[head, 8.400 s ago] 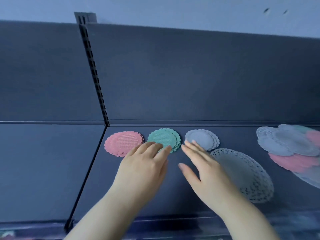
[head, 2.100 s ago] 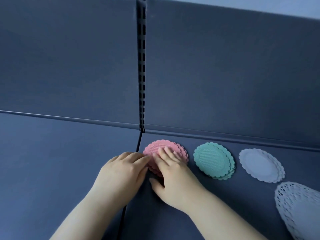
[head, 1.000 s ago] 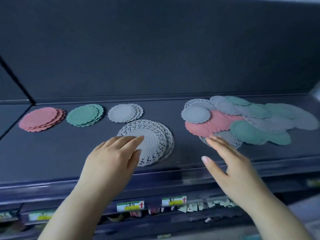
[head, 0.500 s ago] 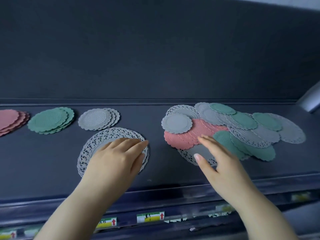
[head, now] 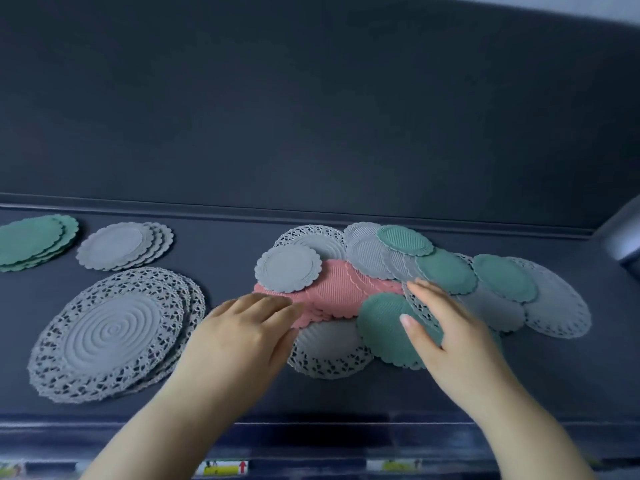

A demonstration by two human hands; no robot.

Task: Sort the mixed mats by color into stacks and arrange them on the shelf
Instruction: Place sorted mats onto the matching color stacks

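A mixed pile of round mats lies on the dark shelf [head: 225,261] at centre right: a pink mat [head: 341,289], green mats [head: 384,323], small grey mats [head: 289,268] and lacy grey doilies [head: 557,310]. My left hand [head: 242,337] reaches with straight fingers to the pink mat's left edge. My right hand [head: 450,334] lies flat over a green mat and a doily. Sorted stacks sit to the left: large grey doilies [head: 110,334], small grey mats [head: 121,245] and green mats [head: 31,242].
The shelf's dark back panel [head: 311,116] rises right behind the mats. Its front lip carries price labels [head: 223,467] below my arms. A grey rounded part [head: 623,240] juts in at the right edge.
The view has shifted right, and the pink stack has left the frame. My left hand moved off the large doily stack to the mixed pile; my right hand pushed further onto it.
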